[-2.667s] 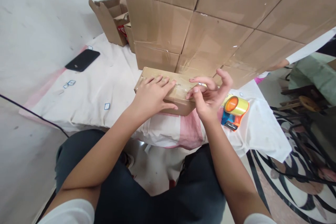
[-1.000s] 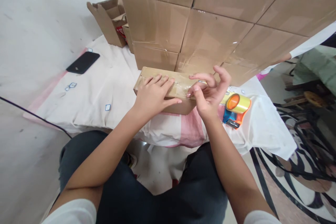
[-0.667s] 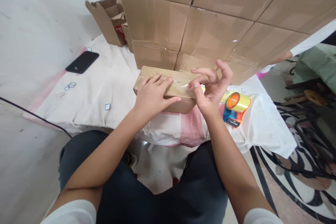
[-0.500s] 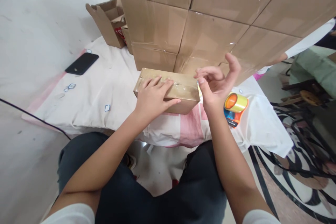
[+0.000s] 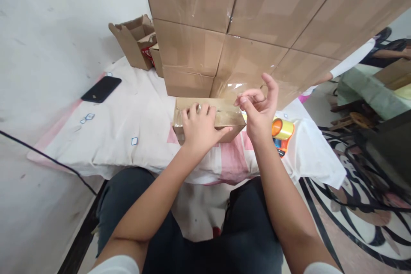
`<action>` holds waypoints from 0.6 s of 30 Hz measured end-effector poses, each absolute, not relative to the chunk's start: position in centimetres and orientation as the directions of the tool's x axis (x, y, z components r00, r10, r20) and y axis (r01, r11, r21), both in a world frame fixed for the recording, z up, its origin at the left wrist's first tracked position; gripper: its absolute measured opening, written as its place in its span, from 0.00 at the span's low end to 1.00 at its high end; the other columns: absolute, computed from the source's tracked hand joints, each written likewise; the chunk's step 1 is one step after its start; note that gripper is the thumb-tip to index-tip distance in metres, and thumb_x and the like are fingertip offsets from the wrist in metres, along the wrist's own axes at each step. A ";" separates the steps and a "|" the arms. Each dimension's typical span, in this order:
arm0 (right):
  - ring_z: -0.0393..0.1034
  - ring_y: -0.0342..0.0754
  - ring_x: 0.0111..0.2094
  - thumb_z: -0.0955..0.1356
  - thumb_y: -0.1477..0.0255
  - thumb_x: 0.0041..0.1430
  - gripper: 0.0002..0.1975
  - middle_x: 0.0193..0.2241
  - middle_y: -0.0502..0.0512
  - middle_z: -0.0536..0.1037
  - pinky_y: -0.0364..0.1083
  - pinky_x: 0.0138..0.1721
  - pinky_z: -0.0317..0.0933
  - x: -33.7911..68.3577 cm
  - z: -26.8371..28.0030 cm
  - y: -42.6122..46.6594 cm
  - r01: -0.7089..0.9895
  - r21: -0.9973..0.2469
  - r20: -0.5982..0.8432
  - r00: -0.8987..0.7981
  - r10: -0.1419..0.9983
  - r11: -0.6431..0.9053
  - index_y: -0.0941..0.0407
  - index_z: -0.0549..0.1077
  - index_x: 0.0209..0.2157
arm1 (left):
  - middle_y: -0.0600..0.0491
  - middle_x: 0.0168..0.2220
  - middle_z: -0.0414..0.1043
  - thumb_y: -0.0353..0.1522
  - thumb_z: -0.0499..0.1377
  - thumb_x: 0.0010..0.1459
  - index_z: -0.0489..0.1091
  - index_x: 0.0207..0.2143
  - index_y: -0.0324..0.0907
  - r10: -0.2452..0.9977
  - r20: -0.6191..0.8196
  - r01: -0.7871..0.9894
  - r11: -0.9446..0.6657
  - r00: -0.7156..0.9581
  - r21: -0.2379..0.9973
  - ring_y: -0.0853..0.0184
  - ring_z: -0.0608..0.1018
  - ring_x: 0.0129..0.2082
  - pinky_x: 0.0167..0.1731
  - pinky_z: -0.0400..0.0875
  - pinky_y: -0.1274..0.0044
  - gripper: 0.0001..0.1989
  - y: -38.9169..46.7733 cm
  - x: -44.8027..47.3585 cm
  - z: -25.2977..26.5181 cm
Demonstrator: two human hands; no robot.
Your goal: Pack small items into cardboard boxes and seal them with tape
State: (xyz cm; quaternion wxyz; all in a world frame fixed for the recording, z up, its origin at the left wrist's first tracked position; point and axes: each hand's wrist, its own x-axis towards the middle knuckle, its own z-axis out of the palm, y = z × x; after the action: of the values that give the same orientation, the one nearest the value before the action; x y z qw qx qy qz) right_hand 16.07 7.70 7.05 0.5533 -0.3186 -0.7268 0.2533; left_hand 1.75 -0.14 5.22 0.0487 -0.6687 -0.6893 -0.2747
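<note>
A small closed cardboard box (image 5: 229, 115), with shiny clear tape along its top, sits on the cloth in front of me. My left hand (image 5: 199, 128) grips the box, fingers spread over the top and thumb along the near side. Just above the box's right end, my right hand (image 5: 258, 109) pinches thumb and fingertips together, with another finger raised. What lies in that pinch is too small or too clear to make out. Right of this hand lies an orange and blue tape dispenser (image 5: 282, 141) with a yellowish tape roll (image 5: 285, 130).
Behind the box rises a tall stack of taped cartons (image 5: 192, 51). An opened carton (image 5: 131, 47) stands at the back left, near a black phone (image 5: 101, 89). Small stickers (image 5: 134, 141) dot the white and pink cloth (image 5: 154, 115). Another person's arm (image 5: 324, 78) shows at right.
My left hand has shifted right along the box top, its fingers more bent. My right hand stays pinched near the box's right end. The view has tilted slightly.
</note>
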 end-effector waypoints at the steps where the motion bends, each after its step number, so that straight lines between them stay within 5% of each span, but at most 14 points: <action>1: 0.76 0.50 0.37 0.64 0.46 0.63 0.38 0.49 0.55 0.76 0.54 0.39 0.73 16.2 7.1 7.7 0.184 -0.719 0.646 -0.178 0.742 0.670 0.38 0.44 0.69 | 0.40 0.51 0.74 0.53 0.64 0.54 0.72 0.48 0.43 0.898 0.428 0.948 -0.046 -0.100 0.316 0.41 0.69 0.56 0.53 0.61 0.52 0.28 -0.1 1.9 5.3; 10: 0.75 0.50 0.37 0.68 0.52 0.62 0.40 0.44 0.54 0.78 0.54 0.43 0.72 16.6 7.3 6.2 0.166 -0.739 0.642 -0.123 0.757 0.653 0.40 0.46 0.69 | 0.44 0.49 0.74 0.46 0.67 0.55 0.74 0.44 0.42 0.930 0.357 0.932 -0.201 0.086 0.301 0.45 0.71 0.54 0.54 0.62 0.54 0.21 -0.5 0.8 6.7; 18: 0.71 0.44 0.28 0.77 0.63 0.49 0.38 0.31 0.47 0.79 0.48 0.36 0.69 18.0 6.8 7.5 0.053 -0.937 0.341 -0.081 0.936 0.346 0.50 0.64 0.60 | 0.45 0.51 0.74 0.45 0.69 0.53 0.74 0.42 0.43 0.933 0.288 0.916 -0.297 0.217 0.271 0.47 0.72 0.54 0.54 0.64 0.58 0.20 -1.3 0.2 7.9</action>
State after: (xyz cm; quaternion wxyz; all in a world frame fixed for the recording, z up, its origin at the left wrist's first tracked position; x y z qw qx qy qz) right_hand 18.04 7.47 6.76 0.5447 -0.4032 -0.6134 0.4055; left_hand 0.15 -1.34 7.88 -0.0211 -0.7798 -0.5926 -0.2005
